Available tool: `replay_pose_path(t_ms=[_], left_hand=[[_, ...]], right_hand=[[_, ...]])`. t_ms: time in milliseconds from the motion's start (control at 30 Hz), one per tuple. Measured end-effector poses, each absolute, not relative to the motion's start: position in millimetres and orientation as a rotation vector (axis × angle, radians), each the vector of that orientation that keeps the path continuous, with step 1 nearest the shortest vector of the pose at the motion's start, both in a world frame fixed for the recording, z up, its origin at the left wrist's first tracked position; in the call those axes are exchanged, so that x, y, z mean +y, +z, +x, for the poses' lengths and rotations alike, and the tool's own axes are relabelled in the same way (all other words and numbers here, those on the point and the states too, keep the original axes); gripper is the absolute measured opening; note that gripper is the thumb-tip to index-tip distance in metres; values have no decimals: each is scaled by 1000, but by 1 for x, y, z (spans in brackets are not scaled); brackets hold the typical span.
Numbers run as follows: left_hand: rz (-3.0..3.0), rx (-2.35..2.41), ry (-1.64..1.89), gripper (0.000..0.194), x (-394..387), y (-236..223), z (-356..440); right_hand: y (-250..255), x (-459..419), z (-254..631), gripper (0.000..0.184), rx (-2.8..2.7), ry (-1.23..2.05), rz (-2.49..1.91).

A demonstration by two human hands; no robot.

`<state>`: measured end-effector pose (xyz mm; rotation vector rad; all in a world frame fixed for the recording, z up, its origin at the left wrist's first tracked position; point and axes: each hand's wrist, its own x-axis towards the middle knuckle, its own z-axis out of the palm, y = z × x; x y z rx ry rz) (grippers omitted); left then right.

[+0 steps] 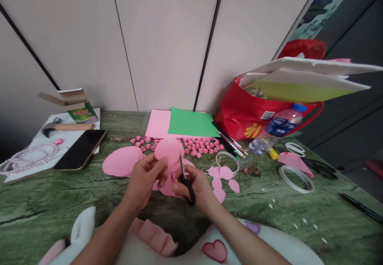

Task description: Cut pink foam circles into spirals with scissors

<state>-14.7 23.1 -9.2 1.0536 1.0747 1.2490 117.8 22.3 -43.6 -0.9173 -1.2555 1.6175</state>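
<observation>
Between the thumb and fingers of my left hand (147, 177) is a round pink paper disc (167, 150), held up over the table. My right hand (196, 187) grips scissors (188, 187) with black handles; their blades point up and touch or overlap the disc's right edge. Below both hands lie more pink paper pieces (168, 187), partly hidden by my fingers. A stack of large pink paper ovals (121, 161) rests to the left. To the right are several small pink paper petals (220, 195). Many small pink rolled buds (203, 145) are spread behind the hands.
Green sheet (194, 122) and pink sheet (157, 122) lie at the back. At left are a phone (80, 149), hammer (72, 126), bead strings (32, 159) and small box (82, 111). Tape rolls (296, 179), a water bottle (277, 129) and red bag (236, 111) stand right.
</observation>
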Motion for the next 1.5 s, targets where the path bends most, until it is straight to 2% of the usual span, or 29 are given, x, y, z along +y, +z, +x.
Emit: replay_pose_path(t_ms=[533,1167,1500], left_hand=[[1123,1236,1139,19,28,-13,-11],[1117,1195,1158,16,29,-11,-11],[1094,1211,1170,18,31,-13,-13]], right_hand=[[-45,24,115,44,-1260,1630,-817],[-43,26,117,37,-1282,1604,-870],[-48,26,115,39,-1196,1662,-847]])
